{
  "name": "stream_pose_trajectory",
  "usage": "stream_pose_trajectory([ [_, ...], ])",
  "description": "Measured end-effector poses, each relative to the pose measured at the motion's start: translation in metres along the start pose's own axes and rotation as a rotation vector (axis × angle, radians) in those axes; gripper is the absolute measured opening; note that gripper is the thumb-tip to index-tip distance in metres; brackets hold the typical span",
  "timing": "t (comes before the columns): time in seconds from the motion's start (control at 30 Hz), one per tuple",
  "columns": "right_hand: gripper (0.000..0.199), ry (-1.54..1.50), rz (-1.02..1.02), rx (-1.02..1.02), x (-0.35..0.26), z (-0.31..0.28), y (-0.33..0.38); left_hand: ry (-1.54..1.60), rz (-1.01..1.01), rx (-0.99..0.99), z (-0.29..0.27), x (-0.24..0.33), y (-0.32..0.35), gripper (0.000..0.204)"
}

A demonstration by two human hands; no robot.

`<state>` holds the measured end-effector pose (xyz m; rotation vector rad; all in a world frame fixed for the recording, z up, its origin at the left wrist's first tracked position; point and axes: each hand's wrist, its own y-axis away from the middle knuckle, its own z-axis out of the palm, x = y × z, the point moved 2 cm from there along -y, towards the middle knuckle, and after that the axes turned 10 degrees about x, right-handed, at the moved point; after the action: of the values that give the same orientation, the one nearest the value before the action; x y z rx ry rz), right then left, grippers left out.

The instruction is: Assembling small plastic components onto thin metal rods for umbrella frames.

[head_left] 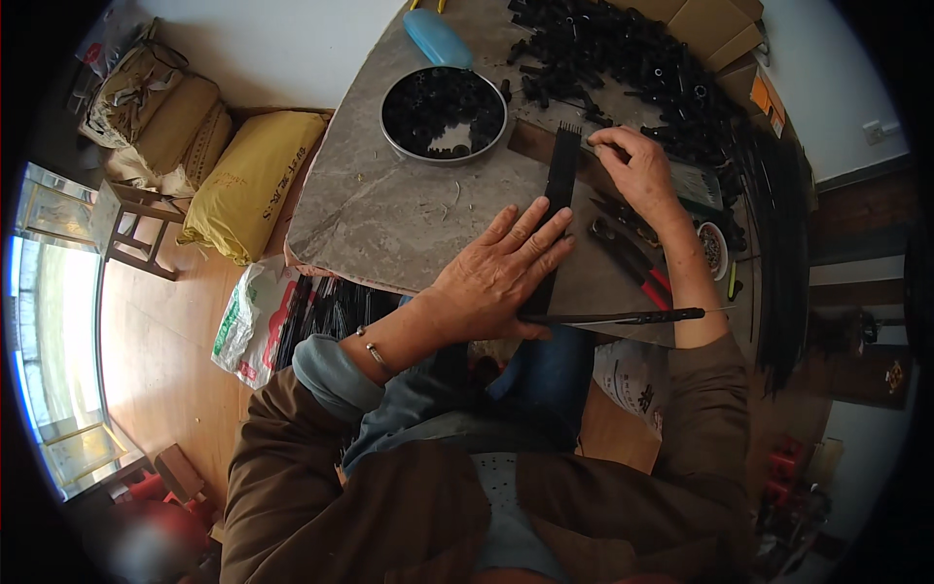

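My left hand (pixel 506 255) lies flat with its fingers stretched over a long black strip (pixel 561 170), which has a row of thin teeth or pins at its far end. A slim dark rod (pixel 632 317) reaches to the right from beside my left thumb; whether the thumb grips it is hard to see. My right hand (pixel 637 170) is closed in a pinch just right of the strip's toothed end. What its fingertips hold is too small to name. Right of the strip, pliers with red handles (pixel 654 284) lie on the grey table (pixel 360 209).
A metal bowl (pixel 387 128) of small black parts stands left of the strip. Beyond lie a light-blue case (pixel 438 39) and a heap of black parts (pixel 632 58). A small bowl (pixel 713 250) and long black strands (pixel 778 243) sit right. A yellow sack (pixel 255 185) stands left.
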<state>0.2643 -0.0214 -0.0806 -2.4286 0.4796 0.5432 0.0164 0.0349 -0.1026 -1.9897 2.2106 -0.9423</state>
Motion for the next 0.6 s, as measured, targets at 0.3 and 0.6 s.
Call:
stream_pose_trajectory([
  [0.3,0.014,0.028,-0.030,-0.015,-0.004,-0.001,0.000,-0.055,0.022,-0.014,0.002,-0.003,0.001,0.098],
  [0.6,0.013,0.124,-0.098,-0.031,-0.014,-0.001,-0.016,-0.001,0.002,0.001,0.000,-0.002,0.001,0.100],
])
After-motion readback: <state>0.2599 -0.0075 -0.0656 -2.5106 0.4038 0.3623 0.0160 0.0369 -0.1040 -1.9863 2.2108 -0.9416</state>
